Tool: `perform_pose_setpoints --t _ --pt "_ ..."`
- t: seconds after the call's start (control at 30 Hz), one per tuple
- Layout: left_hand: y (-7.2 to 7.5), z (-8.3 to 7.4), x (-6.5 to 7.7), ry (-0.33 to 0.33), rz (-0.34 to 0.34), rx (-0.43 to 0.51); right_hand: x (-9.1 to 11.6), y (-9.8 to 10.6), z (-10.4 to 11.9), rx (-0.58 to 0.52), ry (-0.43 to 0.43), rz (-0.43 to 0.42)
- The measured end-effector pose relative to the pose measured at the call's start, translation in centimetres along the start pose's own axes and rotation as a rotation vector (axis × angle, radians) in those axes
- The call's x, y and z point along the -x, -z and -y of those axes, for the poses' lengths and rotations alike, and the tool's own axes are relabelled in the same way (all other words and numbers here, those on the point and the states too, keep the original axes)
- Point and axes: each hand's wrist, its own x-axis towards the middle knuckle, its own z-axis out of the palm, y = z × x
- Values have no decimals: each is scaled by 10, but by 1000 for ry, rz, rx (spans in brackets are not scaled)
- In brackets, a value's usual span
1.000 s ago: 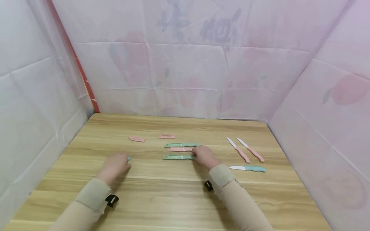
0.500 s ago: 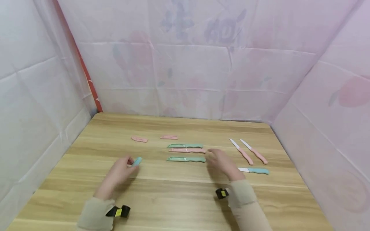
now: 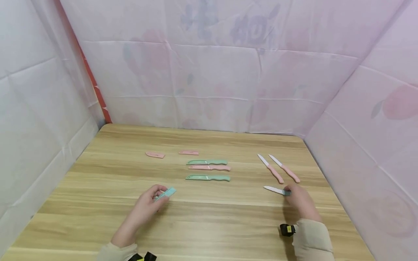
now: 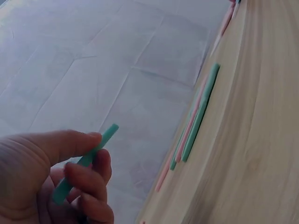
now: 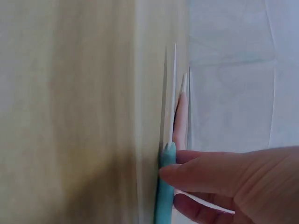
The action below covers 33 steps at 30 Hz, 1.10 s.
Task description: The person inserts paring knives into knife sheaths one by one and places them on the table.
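Note:
My left hand [image 3: 151, 203] holds a teal knife sheath [image 3: 168, 192] between thumb and fingers, raised over the front left of the table. In the left wrist view the sheath [image 4: 84, 163] slants up past the thumb tip. At the right, my right hand [image 3: 299, 199] pinches the teal handle of a paring knife [image 3: 275, 189], whose white blade points left. The right wrist view shows thumb and fingers on that handle [image 5: 166, 186], with the blade close to the tabletop. Behind this hand lie two unsheathed pink-handled paring knives [image 3: 273, 172] [image 3: 287, 171].
Mid-table lie two green sheathed knives [image 3: 207, 162] [image 3: 209, 177] with a pink sheathed knife [image 3: 210, 168] between them. Two pink sheaths [image 3: 155, 155] [image 3: 188, 152] lie farther back on the left. Fabric walls [image 3: 209, 72] enclose the wooden table [image 3: 202, 224] at the back and sides.
My right hand has moved right from the sheathed knives to the teal knife and taken its handle. My left hand has lifted the teal sheath and carried it right and nearer.

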Motion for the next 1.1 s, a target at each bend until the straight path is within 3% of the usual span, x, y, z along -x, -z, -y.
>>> perform_pose_setpoints --t 0.17,0.3,0.47,0.57,0.67,0.8,0.87,1.03,1.1 --pt "-11 -3 0 9 14 13 13 1 9 -10 6 96" --pt "-22 -8 -2 46 58 86 30 4 34 -181 80 139" --pt "-32 -18 -12 46 96 218 49 9 80 -457 90 5" --pt "-36 -22 -20 62 67 315 57 5 104 -623 104 -96" --pt "-41 -26 -28 117 -7 518 59 -5 122 -838 102 -153" --pt "-54 -31 -35 189 -101 858 55 -18 141 -1157 12 -268" --pt "-60 -33 -37 213 -126 969 52 -23 150 -1338 -16 -336" --pt "-73 -36 -41 235 -156 1044 48 -31 168 -1819 61 -399" --pt "-76 -36 -41 242 -153 1063 47 -34 172 -1953 83 -397"
